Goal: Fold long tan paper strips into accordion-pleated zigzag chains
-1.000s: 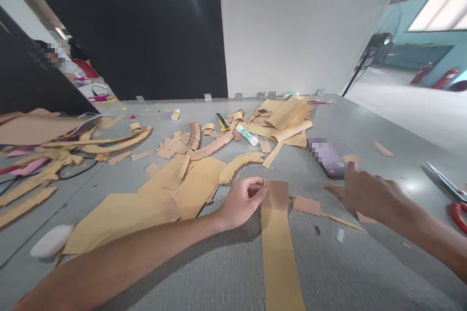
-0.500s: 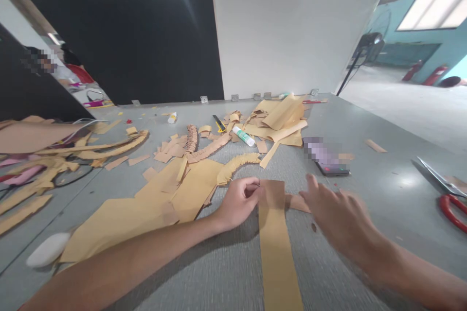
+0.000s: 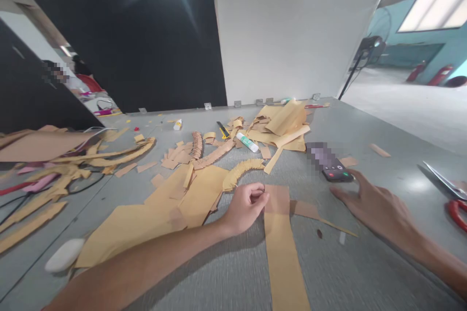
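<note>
My left hand [image 3: 246, 209] pinches the upper left corner of a long brown paper strip [image 3: 286, 252], whose top end is folded over. The strip runs down toward the bottom edge of the view. Over on the right, my right hand [image 3: 379, 206] has its fingers apart and holds nothing. Its fingertips are beside the lower end of a phone [image 3: 328, 163] with a lit screen; whether they touch it I cannot tell. A small brown paper piece [image 3: 305, 209] and a thin paper sliver [image 3: 337, 227] lie between the strip and my right hand.
Red-handled scissors [image 3: 456, 214] lie at the far right. A glue stick [image 3: 247, 142], a yellow cutter knife [image 3: 223, 130], pleated paper strips [image 3: 242, 172] and paper sheets [image 3: 127, 223] cover the table's middle. A white mouse [image 3: 64, 255] lies lower left. Another person sits in the left background.
My right hand has moved right, away from the folded paper strip to beside the phone. My left hand keeps its pinch on the strip. The view has shifted slightly.
</note>
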The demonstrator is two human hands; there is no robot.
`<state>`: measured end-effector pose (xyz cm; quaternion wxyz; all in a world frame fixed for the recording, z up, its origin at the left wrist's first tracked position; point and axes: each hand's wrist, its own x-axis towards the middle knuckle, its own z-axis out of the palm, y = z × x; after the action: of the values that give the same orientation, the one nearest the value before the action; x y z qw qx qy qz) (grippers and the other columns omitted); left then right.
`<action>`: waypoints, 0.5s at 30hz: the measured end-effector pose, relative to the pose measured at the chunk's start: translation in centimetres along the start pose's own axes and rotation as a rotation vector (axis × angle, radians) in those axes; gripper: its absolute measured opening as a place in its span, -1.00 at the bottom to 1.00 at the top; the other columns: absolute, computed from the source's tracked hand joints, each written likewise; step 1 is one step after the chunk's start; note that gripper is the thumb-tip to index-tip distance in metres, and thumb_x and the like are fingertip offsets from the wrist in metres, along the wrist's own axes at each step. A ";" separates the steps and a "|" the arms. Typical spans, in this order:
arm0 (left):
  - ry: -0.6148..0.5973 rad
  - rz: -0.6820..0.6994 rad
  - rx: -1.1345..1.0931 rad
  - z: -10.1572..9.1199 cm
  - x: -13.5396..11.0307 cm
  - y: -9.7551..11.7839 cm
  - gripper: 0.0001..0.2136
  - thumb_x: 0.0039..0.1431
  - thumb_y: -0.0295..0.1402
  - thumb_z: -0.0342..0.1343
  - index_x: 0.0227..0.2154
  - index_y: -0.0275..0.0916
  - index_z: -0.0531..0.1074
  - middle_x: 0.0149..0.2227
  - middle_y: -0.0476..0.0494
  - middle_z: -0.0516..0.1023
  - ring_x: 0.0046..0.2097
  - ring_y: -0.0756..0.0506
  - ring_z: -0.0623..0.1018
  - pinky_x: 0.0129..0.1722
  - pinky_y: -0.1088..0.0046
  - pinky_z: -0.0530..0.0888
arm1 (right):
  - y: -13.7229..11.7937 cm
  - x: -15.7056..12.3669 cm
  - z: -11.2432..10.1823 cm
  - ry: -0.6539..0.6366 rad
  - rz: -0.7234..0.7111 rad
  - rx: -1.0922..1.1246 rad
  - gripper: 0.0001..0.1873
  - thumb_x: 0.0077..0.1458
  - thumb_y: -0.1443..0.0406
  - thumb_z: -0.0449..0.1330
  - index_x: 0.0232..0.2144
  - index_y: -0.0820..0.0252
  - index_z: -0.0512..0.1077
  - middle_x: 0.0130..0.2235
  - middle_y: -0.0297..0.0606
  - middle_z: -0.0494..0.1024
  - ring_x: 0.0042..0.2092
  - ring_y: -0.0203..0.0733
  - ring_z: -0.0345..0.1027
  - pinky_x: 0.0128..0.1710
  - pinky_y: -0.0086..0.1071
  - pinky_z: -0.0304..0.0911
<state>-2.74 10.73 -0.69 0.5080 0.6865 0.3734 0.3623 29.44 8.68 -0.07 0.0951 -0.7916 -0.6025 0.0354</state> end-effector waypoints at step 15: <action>-0.004 -0.014 -0.022 -0.1 0.1 -0.3 -0.71 0.33 -0.17 0.05 -0.44 -0.25 0.33 -0.50 0.01 0.32 -0.44 -0.01 0.32 -0.43 0.48 0.20 | 0.1 -0.1 0.7 0.067 0.020 -0.010 -0.29 0.26 -0.18 -0.07 0.25 0.10 0.14 -0.42 -0.16 0.59 -0.34 0.21 0.54 -0.43 -0.25 0.18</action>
<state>-2.80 10.89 -0.98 0.5187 0.6792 0.3731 0.3612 29.42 8.64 -0.76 0.1108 -0.7988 -0.5912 0.0070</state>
